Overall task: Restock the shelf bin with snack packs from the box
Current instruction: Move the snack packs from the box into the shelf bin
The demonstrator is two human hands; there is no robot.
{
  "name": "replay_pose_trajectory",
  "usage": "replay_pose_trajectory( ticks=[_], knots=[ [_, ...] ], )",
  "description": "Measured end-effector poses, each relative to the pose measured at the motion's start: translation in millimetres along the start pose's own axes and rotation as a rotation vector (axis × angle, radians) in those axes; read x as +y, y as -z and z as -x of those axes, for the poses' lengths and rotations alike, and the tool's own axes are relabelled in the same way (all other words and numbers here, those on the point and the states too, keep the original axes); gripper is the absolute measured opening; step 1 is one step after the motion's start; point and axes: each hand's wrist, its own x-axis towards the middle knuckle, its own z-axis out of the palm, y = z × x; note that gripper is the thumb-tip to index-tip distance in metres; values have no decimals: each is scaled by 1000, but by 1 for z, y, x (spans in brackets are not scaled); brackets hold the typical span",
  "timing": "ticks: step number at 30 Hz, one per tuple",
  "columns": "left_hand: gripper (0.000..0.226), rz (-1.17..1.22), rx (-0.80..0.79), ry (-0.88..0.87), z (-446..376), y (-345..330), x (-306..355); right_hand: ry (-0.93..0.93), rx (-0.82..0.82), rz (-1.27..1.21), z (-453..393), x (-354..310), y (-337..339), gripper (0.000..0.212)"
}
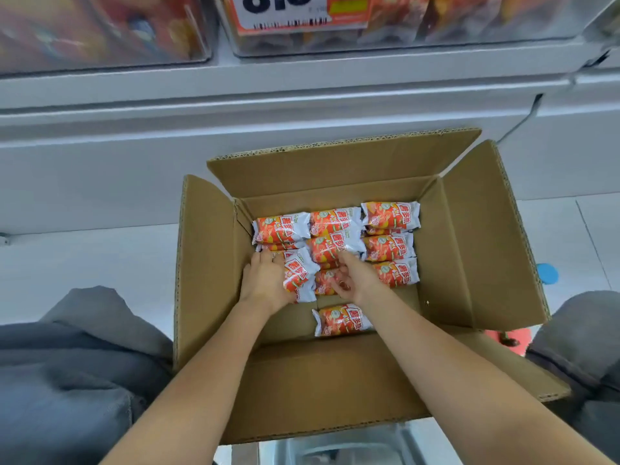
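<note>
Two hands reach down into an open cardboard box (469, 250) seen from the head view; the box sits on a pale floor (84, 263) against the base of a white shelf unit (235, 95), all four flaps folded outward.

Snack packs (391, 214), orange-red with white crimped ends, lie in rows across the far half of the box floor. One pack (342, 319) lies apart from the rows, nearer the person, just beside the right forearm.

Left hand (265, 280): palm down at the left end of the rows, fingers fairly straight and pointing away. It touches a tilted pack (298, 275) along the thumb side; whether the thumb curls under that pack cannot be told.

Right hand (352, 276): over the middle of the rows, fingers curled down onto a pack (325, 281) that is partly hidden and blurred beneath them. It appears to grip this pack, though the hold is not sharp.

Above, on the shelf, clear plastic bins (385, 45) hold blurred orange and red packets. One bin carries a price tag (285, 11) with large black digits, cut off by the frame edge.

Grey trouser legs (67, 380) show at both lower corners, either side of the box. A small blue round object (547, 273) lies on the floor to the right of the box.
</note>
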Motion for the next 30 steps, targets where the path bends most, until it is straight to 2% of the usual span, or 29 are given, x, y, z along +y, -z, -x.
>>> replay_pose_trajectory(
  ticks=[3, 5, 10, 12, 15, 16, 19, 20, 26, 30],
  knots=[
    [84, 146, 13, 54, 20, 16, 6, -11, -2, 56, 11, 0, 15, 39],
    [88, 334, 4, 110, 34, 26, 9, 7, -41, 57, 20, -5, 17, 50],
    [61, 700, 54, 204, 63, 40, 9, 57, -46, -86, 25, -10, 5, 63],
    [57, 793, 96, 224, 67, 42, 10, 61, -24, -157, 19, -12, 3, 65],
    [59, 918, 138, 279, 63, 41, 4, 42, -3, -42, 10, -10, -13, 62],
    [60, 940, 143, 292, 61, 41, 3, 51, 19, 47, 4, -9, -19, 68],
    [60, 954, 129, 308, 52, 36, 0, 110, 145, 227, -11, -1, -33, 110],
    [61, 959, 130, 304, 51, 35, 1, 156, 182, 256, -12, 0, -37, 115],
    [66, 957, 164, 269, 45, 34, 7, 195, 142, 166, -18, 11, -52, 120],
    [68, 921, 160, 258, 50, 42, 8, 323, 160, 224, -6, 12, -52, 102]
  ],
)
